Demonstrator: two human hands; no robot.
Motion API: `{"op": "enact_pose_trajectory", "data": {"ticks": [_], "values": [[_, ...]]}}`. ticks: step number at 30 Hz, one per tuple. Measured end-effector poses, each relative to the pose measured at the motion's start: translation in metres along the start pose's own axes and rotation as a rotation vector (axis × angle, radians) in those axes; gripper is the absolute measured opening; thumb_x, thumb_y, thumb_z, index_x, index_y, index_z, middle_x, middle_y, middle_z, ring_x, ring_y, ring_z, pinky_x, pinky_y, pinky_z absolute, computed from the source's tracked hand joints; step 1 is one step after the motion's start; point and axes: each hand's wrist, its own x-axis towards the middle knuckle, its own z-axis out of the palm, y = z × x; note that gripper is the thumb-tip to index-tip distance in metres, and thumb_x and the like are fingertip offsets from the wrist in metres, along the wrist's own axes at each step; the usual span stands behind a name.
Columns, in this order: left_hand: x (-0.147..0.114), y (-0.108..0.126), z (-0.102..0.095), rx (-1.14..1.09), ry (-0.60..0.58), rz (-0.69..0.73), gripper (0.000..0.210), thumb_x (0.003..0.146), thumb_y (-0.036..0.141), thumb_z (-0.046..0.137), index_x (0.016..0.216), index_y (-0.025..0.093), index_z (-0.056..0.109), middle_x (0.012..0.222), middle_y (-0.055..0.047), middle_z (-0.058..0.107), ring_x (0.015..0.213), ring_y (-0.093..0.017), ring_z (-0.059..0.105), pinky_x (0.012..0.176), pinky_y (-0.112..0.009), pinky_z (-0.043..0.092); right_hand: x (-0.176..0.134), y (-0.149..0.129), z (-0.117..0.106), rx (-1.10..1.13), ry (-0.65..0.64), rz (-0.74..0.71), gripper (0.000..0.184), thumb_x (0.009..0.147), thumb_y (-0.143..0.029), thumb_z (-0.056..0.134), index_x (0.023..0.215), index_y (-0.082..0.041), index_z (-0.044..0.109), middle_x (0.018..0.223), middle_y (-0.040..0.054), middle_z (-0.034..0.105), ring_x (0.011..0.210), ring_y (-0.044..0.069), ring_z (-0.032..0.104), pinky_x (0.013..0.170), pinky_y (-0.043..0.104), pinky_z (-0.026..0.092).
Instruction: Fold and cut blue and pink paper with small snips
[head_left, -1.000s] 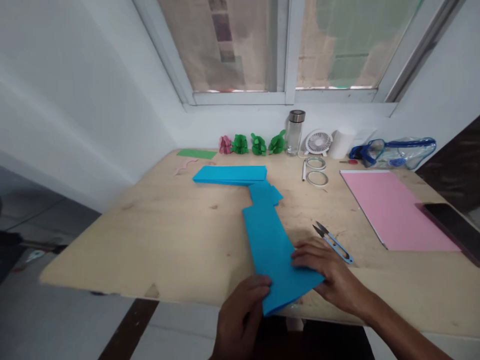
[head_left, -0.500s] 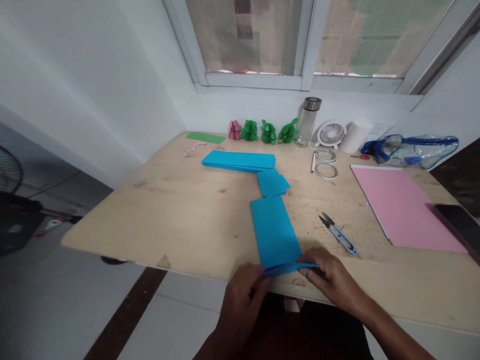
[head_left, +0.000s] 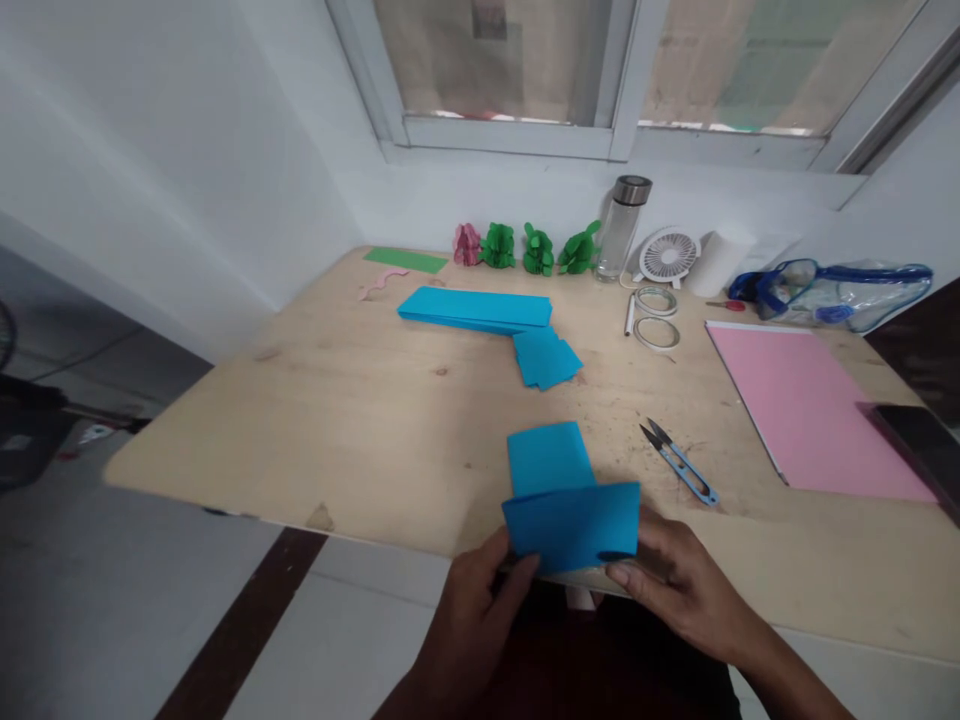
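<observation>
A blue paper strip (head_left: pixel 561 495) lies at the near edge of the wooden table (head_left: pixel 360 430), its near end lifted and folded up toward the far end. My left hand (head_left: pixel 480 620) pinches the lower left corner of the raised flap. My right hand (head_left: pixel 679 590) pinches the lower right corner. Farther back lie a stack of long blue strips (head_left: pixel 476 307) and a small pile of blue squares (head_left: pixel 546 358).
Thread snips (head_left: pixel 679 462) lie just right of the fold. A pink sheet (head_left: pixel 806 405) and a dark phone (head_left: pixel 926 440) are at the right. Tape rolls (head_left: pixel 655 318), a pen, a bottle (head_left: pixel 621 228), a small fan (head_left: pixel 667 256), green paper flowers (head_left: pixel 536 250) and a clear pouch (head_left: pixel 840 293) line the back.
Both hands have lifted the near end of the blue strip off the table and swung it up and away, so the strip now shows a raised flap. The view has shifted slightly.
</observation>
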Motion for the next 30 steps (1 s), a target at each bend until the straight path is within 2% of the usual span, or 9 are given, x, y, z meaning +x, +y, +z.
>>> {"op": "enact_pose_trajectory", "data": {"ticks": [6,11,13,15,18,20,25,28,30], "values": [[0.004,0.005,0.005,-0.248,-0.018,-0.101,0.024,0.089,0.041,0.049,0.094,0.021,0.061,0.082,0.000,0.066,0.080,-0.016,0.061,0.072,-0.025,0.049,-0.003,0.012,0.018,-0.078,0.113,0.111,0.028,0.093,-0.037,0.045,0.079,-0.020,0.063,0.074,0.0015,0.063,0.069,0.017,0.058,0.064,0.029,0.047],[0.003,0.001,0.000,-0.121,0.062,-0.077,0.023,0.087,0.039,0.054,0.096,0.021,0.064,0.076,0.000,0.067,0.071,-0.017,0.063,0.064,-0.025,0.051,-0.006,0.012,0.026,-0.174,0.104,0.110,0.025,0.093,-0.036,0.046,0.080,-0.021,0.061,0.075,0.0019,0.062,0.070,0.017,0.057,0.065,0.030,0.046],[-0.001,-0.003,-0.004,-0.018,0.065,0.029,0.017,0.087,0.034,0.054,0.090,0.021,0.065,0.072,0.000,0.067,0.067,-0.016,0.063,0.060,-0.024,0.051,-0.010,0.011,0.024,-0.179,0.078,0.072,0.023,0.093,-0.034,0.046,0.081,-0.021,0.061,0.078,0.0023,0.064,0.073,0.017,0.059,0.067,0.030,0.047],[-0.005,-0.010,-0.008,0.073,0.016,0.263,0.012,0.087,0.028,0.054,0.090,0.021,0.064,0.077,-0.001,0.069,0.071,-0.016,0.065,0.063,-0.024,0.052,-0.017,0.013,0.020,-0.176,0.041,-0.006,0.020,0.093,-0.031,0.045,0.086,-0.022,0.062,0.084,0.0036,0.066,0.079,0.018,0.061,0.071,0.031,0.048],[-0.008,-0.016,-0.014,0.181,-0.117,0.674,0.018,0.086,0.018,0.051,0.101,0.020,0.060,0.096,-0.006,0.070,0.093,-0.018,0.064,0.082,-0.029,0.052,-0.026,0.021,0.015,-0.217,-0.005,-0.142,0.018,0.091,-0.024,0.047,0.101,-0.023,0.061,0.100,0.0064,0.067,0.094,0.020,0.061,0.080,0.034,0.049],[-0.006,-0.016,-0.019,0.331,-0.172,0.777,0.029,0.085,0.014,0.049,0.112,0.020,0.057,0.109,-0.008,0.068,0.110,-0.021,0.058,0.096,-0.038,0.047,-0.031,0.026,0.014,-0.281,0.004,-0.204,0.024,0.090,-0.020,0.048,0.109,-0.025,0.060,0.109,0.0072,0.066,0.102,0.021,0.060,0.086,0.037,0.048],[0.009,-0.008,-0.025,0.732,-0.298,0.625,0.059,0.082,0.006,0.040,0.139,0.022,0.036,0.144,-0.009,0.043,0.135,-0.027,0.034,0.108,-0.053,0.034,-0.035,0.028,0.003,-0.416,0.004,-0.252,0.028,0.088,-0.018,0.052,0.114,-0.025,0.060,0.115,0.0075,0.066,0.112,0.023,0.057,0.095,0.042,0.044],[0.017,-0.011,-0.023,0.825,-0.315,0.602,0.056,0.084,0.006,0.038,0.138,0.021,0.038,0.145,-0.011,0.040,0.136,-0.029,0.033,0.106,-0.057,0.034,-0.035,0.022,-0.010,-0.453,-0.073,-0.211,0.035,0.089,-0.012,0.047,0.119,-0.026,0.058,0.123,0.0067,0.063,0.119,0.023,0.051,0.097,0.042,0.043],[0.020,-0.014,-0.020,0.842,-0.298,0.615,0.048,0.088,0.010,0.040,0.134,0.022,0.044,0.144,-0.011,0.042,0.134,-0.030,0.036,0.104,-0.058,0.035,-0.030,0.021,-0.018,-0.426,-0.034,-0.149,0.041,0.089,-0.009,0.041,0.122,-0.026,0.056,0.125,0.0067,0.061,0.118,0.022,0.052,0.094,0.039,0.045]]}}
